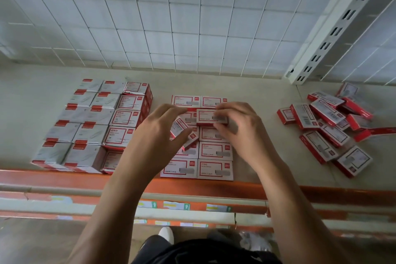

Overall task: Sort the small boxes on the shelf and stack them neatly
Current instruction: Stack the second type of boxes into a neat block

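A person's right hand (pixel 233 126) pinches a small red-and-white box (pixel 206 115) across its long edges, just above the neat rows (pixel 215 169) laid beneath both hands. The left hand (pixel 156 135) lies over a tilted box (pixel 180 125); whether it grips it cannot be told. The cardboard looks light, stiff and smooth, so it is probably best held edge to edge. Loose boxes (pixel 325 126) lie well to the right of the right hand.

Small flat red-and-white boxes lie face up in a neat two-column grid (pixel 214 152) at the front edge of the shelf (pixel 257 92). A raised box (pixel 211 116) is held level over the grid's far rows. A tilted box (pixel 184 133) lies askew on its left column. Left of the grid stands a taller stacked block (pixel 90 126); to its right lies a loose heap (pixel 330 128).
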The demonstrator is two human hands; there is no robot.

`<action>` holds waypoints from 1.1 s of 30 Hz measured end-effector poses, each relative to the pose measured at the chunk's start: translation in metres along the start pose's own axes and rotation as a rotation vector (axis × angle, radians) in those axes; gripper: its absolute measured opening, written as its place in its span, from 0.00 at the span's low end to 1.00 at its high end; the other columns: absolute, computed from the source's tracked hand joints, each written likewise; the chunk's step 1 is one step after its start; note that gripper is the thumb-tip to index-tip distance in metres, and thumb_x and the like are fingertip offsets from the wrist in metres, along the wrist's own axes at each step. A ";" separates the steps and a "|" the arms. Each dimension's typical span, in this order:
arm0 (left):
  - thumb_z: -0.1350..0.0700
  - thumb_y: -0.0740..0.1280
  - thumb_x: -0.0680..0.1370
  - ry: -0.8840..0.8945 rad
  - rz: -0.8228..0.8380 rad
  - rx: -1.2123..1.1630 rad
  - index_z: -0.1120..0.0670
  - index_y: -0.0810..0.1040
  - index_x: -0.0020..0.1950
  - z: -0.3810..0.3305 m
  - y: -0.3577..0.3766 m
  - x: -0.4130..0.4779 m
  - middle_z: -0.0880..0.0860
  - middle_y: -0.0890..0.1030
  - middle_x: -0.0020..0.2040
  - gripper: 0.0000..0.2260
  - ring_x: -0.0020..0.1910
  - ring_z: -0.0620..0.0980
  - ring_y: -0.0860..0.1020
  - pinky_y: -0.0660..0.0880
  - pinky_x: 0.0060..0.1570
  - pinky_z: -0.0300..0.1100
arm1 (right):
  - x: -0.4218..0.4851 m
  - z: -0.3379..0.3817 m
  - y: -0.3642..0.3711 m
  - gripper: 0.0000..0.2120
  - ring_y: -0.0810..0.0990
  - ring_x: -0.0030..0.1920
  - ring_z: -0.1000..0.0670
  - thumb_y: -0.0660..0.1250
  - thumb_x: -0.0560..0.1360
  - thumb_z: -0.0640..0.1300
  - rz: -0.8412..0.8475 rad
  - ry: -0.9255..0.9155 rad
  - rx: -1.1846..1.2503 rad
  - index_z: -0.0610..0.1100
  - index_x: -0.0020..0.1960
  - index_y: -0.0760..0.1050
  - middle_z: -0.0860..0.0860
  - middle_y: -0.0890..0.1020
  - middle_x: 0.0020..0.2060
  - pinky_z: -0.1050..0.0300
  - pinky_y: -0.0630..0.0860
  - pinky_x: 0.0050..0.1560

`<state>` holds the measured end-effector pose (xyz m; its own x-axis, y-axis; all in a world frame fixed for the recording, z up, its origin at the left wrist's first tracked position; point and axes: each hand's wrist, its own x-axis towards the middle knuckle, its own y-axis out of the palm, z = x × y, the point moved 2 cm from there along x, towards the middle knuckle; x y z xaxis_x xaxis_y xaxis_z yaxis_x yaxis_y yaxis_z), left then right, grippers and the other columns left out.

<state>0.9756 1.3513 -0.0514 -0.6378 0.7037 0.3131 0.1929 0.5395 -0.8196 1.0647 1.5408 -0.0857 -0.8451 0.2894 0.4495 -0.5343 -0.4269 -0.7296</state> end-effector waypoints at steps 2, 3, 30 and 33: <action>0.49 0.72 0.74 -0.003 0.020 0.016 0.56 0.76 0.65 0.003 -0.001 -0.001 0.52 0.78 0.61 0.22 0.57 0.52 0.78 0.77 0.55 0.45 | 0.001 0.003 0.001 0.10 0.76 0.59 0.51 0.74 0.72 0.42 -0.006 0.007 -0.035 0.41 0.53 0.83 0.50 0.81 0.54 0.51 0.76 0.60; 0.47 0.71 0.74 -0.008 0.034 0.021 0.56 0.75 0.66 0.005 -0.002 -0.002 0.52 0.78 0.63 0.23 0.59 0.52 0.78 0.76 0.57 0.45 | 0.001 0.005 0.001 0.11 0.76 0.60 0.51 0.74 0.72 0.42 -0.006 0.007 -0.051 0.41 0.53 0.83 0.50 0.81 0.55 0.51 0.75 0.61; 0.56 0.76 0.70 0.203 0.088 0.007 0.58 0.77 0.64 0.008 0.000 0.008 0.54 0.77 0.63 0.24 0.60 0.54 0.77 0.78 0.58 0.48 | -0.007 0.041 0.000 0.10 0.80 0.53 0.60 0.63 0.80 0.42 0.088 0.242 0.302 0.45 0.60 0.79 0.53 0.83 0.52 0.68 0.78 0.48; 0.55 0.72 0.74 0.216 0.045 -0.036 0.58 0.80 0.61 0.009 -0.003 0.009 0.54 0.81 0.57 0.17 0.54 0.52 0.80 0.79 0.53 0.46 | -0.006 0.042 -0.001 0.14 0.80 0.56 0.57 0.63 0.80 0.46 0.062 0.203 0.326 0.44 0.63 0.77 0.52 0.82 0.55 0.64 0.79 0.50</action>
<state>0.9626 1.3522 -0.0506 -0.4545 0.8078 0.3753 0.2467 0.5190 -0.8184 1.0699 1.5037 -0.0662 -0.8726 0.4039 0.2747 -0.4877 -0.6895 -0.5356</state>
